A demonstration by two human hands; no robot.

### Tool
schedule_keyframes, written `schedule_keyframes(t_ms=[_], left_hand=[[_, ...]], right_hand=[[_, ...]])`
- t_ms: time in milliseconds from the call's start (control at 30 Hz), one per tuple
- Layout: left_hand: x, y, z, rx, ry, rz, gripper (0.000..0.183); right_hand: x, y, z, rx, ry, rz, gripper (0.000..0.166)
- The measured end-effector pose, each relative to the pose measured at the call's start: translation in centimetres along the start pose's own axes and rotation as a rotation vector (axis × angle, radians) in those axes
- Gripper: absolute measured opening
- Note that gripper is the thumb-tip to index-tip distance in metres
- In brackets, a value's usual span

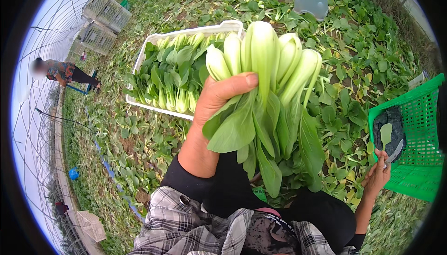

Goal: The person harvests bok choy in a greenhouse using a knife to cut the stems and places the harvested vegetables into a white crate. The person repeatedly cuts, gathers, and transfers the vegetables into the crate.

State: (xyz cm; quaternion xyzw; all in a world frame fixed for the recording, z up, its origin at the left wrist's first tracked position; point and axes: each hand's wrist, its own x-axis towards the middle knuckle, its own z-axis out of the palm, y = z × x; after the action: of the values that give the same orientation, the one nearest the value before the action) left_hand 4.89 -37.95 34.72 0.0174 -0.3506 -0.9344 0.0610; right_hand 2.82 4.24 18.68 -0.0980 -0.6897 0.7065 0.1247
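Held up in front of me is a bunch of bok choy (262,66), its pale stem bases upward and its leaves hanging down. My left hand (223,94) grips it around the stems, the thumb lying across the front. Off to the right, my right hand (377,173) holds a small curved knife (397,151) together with a single green leaf (386,133). Behind the bunch stands a white plastic crate (188,30) packed with rows of bok choy (174,66); the bunch hides part of its right side.
A green plastic crate (419,143) with a dark cloth-like item (387,122) sits beside my right hand. A grey plastic stool (311,0) stands among the plants. Stacked crates (106,10) and another person (66,71) are at the far left, inside a greenhouse frame.
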Motion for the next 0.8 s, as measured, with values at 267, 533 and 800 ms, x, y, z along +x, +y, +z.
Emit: schedule_keyframes(t_ms=[267,533,800], left_hand=[[3.4,9.9,-17.6,0.295,0.236,-0.067,0.047],[9.5,2.8,-30.5,0.963,0.713,-0.111,0.049],[11.4,7.6,-29.2,1.619,0.585,-0.246,0.069]], right_hand=[[-13.7,13.1,-16.5,-0.594,0.258,0.624,0.031],[-26.4,17.5,-22.8,-0.924,0.179,1.080,0.031],[-26.2,19.9,-19.8,-0.943,0.010,1.026,0.031]])
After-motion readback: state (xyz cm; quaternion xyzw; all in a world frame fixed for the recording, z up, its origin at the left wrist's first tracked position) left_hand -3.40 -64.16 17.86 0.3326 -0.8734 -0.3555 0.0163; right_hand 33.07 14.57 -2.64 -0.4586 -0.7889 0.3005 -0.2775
